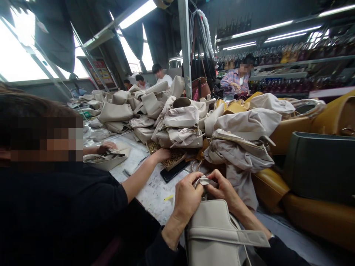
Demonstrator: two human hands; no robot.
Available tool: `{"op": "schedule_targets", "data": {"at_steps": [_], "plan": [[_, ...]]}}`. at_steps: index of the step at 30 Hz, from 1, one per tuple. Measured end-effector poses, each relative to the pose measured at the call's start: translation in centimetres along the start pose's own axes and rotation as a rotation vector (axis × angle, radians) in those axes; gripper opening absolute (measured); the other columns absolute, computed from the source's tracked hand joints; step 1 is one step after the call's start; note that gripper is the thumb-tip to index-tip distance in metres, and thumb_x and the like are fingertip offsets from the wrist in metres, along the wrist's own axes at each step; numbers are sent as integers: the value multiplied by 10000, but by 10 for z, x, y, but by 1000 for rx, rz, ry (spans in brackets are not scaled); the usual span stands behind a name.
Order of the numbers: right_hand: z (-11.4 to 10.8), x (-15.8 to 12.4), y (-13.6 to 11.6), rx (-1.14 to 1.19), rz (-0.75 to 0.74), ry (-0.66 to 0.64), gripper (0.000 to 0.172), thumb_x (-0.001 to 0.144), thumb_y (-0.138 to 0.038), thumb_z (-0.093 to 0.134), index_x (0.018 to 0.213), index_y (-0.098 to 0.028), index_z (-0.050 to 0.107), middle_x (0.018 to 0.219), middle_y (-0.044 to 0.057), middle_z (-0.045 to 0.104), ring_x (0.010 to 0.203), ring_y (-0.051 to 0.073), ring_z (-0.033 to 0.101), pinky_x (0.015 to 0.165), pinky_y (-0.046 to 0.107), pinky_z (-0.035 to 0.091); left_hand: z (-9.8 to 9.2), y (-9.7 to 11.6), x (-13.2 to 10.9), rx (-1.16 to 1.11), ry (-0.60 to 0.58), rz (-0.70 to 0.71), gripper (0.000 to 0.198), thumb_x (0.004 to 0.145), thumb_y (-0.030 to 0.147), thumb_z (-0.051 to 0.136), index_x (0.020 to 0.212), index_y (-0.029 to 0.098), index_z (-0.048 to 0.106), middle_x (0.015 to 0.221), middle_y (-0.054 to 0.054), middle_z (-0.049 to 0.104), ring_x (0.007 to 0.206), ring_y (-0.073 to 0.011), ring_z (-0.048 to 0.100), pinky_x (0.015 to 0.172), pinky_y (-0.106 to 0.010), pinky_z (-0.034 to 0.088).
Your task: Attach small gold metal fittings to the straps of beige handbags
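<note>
A pale grey-beige handbag (208,218) is in front of me at the table's near edge, its front flap facing up. A loose strap end sticks out from it to the right. Above the bag's far side, my left hand (188,194) pinches a narrow strap (204,180) of the same colour. My right hand (223,190) grips that strap from the other side, thumb and fingers closed. The strap is bent between my two hands. How it joins the bag is partly hidden by my fingers.
A co-worker at my left reaches a hand (163,154) into a box of small brass-coloured parts (174,159). A black phone (173,171) lies before it. Heaped beige bags (181,122) fill the table's back. Mustard bags (310,207) and a dark grey bag (320,166) crowd the right.
</note>
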State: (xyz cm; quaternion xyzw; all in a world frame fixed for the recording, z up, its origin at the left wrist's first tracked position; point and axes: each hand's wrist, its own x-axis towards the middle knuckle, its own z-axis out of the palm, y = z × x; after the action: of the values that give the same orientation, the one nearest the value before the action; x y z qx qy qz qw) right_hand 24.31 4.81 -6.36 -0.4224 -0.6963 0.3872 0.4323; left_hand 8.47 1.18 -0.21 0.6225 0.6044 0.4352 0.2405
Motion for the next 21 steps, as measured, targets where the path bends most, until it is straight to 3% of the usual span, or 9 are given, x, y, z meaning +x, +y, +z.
{"op": "schedule_targets", "data": {"at_steps": [6, 10, 14, 17, 21], "plan": [[11, -2, 3, -343, -429, 186, 107, 902, -235, 572, 876, -246, 469, 813, 17, 605, 713, 187, 552, 654, 307, 462, 11, -7, -5, -48, 126, 188, 366, 766, -29, 571, 968, 216, 752, 976, -29, 781, 945, -202, 722, 907, -342, 565], [15, -11, -6, -368, -492, 205, 79, 978, -193, 524, 937, -253, 493, 925, 61, 665, 834, 217, 596, 767, 371, 486, 10, -17, -14, -158, 201, 330, 349, 795, -25, 560, 991, 207, 731, 980, -36, 757, 948, -188, 707, 900, -326, 570], [16, -18, -18, -339, -601, 208, 109, 993, -155, 534, 1013, -261, 519, 969, 61, 699, 862, 215, 640, 775, 370, 514, 2, -24, -20, -168, 209, 406, 321, 819, 0, 577, 1044, 200, 690, 980, -34, 724, 936, -174, 691, 875, -297, 565], [15, -18, -22, -291, -619, 191, 142, 982, -145, 562, 1071, -254, 544, 1001, 59, 715, 886, 211, 664, 788, 355, 535, 0, -28, -21, -120, 201, 384, 267, 847, 36, 595, 1052, 195, 659, 981, -33, 708, 935, -172, 685, 872, -287, 557], [14, -17, -19, -228, -433, 213, 205, 939, -167, 629, 1126, -237, 584, 978, 42, 719, 869, 198, 693, 774, 311, 551, 1, -32, -21, -45, 201, 389, 260, 840, 34, 591, 1041, 193, 632, 955, -30, 700, 918, -175, 683, 855, -288, 554]]}}
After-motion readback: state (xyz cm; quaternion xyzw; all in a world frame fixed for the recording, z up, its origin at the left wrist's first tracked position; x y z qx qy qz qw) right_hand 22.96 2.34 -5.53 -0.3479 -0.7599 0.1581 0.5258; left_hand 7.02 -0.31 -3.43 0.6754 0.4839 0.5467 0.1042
